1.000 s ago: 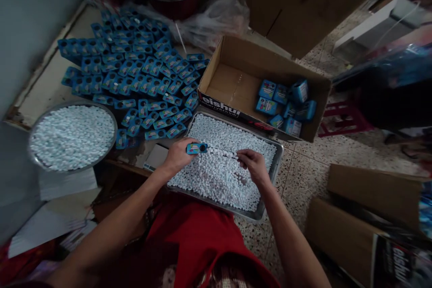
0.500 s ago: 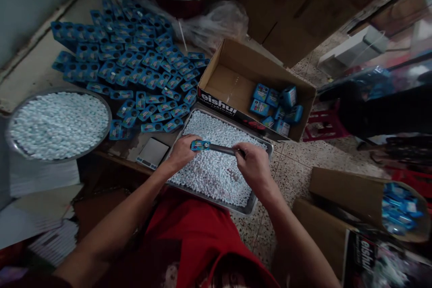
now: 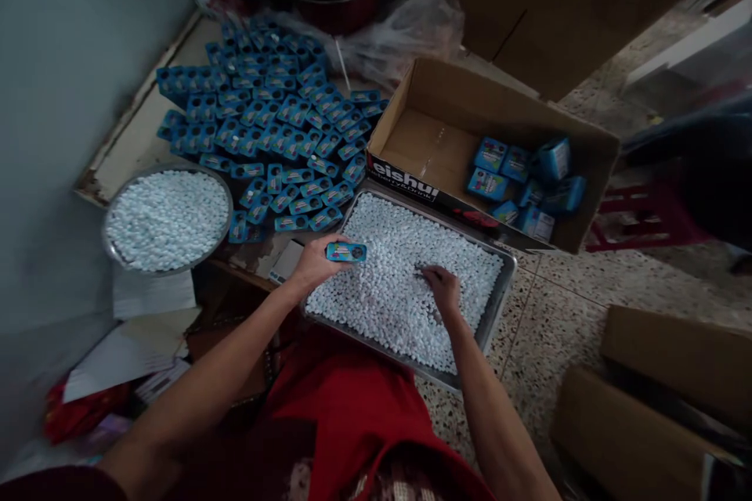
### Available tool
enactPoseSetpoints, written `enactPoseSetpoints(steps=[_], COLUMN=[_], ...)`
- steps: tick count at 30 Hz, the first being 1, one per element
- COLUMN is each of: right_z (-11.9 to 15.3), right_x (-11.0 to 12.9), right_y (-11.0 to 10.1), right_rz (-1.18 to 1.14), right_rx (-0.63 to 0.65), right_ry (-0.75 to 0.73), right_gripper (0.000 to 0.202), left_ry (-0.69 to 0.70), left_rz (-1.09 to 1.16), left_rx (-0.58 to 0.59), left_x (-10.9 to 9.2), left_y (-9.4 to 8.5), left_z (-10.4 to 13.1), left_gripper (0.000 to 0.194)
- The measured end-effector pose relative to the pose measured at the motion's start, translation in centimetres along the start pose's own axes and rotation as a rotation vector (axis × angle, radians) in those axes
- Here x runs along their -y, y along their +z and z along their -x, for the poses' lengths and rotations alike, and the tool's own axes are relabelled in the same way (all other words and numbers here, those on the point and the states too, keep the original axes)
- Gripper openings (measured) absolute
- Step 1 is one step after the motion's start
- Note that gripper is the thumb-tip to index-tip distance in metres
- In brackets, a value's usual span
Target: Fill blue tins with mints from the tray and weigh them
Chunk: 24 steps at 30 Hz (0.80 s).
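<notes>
In my left hand (image 3: 317, 264) is a small blue case (image 3: 345, 252) with a coloured label and a dark round spot at its right end. My fingers close around its left end, above the left part of a metal tray (image 3: 508, 282). Small white pellets (image 3: 376, 305) fill the tray. Over its right half, my right hand (image 3: 442, 288) is closed, knuckles up, with the fingertips down at the pellets. A dark bit of a narrow scoop-like tool (image 3: 419, 271) pokes out at those fingers; the rest of it is hidden.
Many similar blue cases (image 3: 282, 125) stand packed on the table, left of an open carton (image 3: 423, 133) holding several blue packs (image 3: 490, 155). A round metal bowl of pellets (image 3: 168, 223) sits at left. A small scale (image 3: 287, 260) lies by the tray. More cartons (image 3: 670, 352) stand at right.
My right hand has drawn the dark narrow tool away from the blue case and lowered it to the pellets. My left hand still holds the case. The view has shifted.
</notes>
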State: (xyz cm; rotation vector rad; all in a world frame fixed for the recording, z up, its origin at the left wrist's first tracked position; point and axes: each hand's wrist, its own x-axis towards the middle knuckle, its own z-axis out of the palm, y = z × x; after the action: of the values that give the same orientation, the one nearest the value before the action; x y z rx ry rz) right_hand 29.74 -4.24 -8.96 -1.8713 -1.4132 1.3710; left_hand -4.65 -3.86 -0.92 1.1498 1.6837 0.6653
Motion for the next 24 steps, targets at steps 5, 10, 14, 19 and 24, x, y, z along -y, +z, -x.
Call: enactPoseSetpoints(steps=[5, 10, 14, 19, 24], right_z=[0.6, 2.1, 2.5, 3.4, 4.9], right_x=[2.0, 7.2, 12.9, 18.2, 21.0], right_y=[-0.9, -4.5, -5.7, -6.3, -6.0], right_rz=[-0.159, -0.296, -0.178, 0.252, 0.575], right_rx=[0.007, 0.105, 0.160, 0.119, 0.070], right_ry=[0.079, 0.060, -0.053, -0.273, -0.365], right_gripper=[0.039, 0.035, 0.023, 0.017, 0.018], left_ry=[0.077, 0.158, 0.241, 0.275, 0.262], left_rz=[-0.222, -0.239, -0.203, -0.144, -0.091], left_rx=[-0.068, -0.037, -0.024, -0.012, -0.006], left_x=[-0.5, -1.7, -2.4, -2.6, -2.2], left_y=[0.3, 1.6, 2.8, 3.9, 4.8], left_z=[0.3, 0.7, 1.1, 1.8, 1.9], left_gripper=[0.033, 0.034, 0.033, 0.029, 0.029])
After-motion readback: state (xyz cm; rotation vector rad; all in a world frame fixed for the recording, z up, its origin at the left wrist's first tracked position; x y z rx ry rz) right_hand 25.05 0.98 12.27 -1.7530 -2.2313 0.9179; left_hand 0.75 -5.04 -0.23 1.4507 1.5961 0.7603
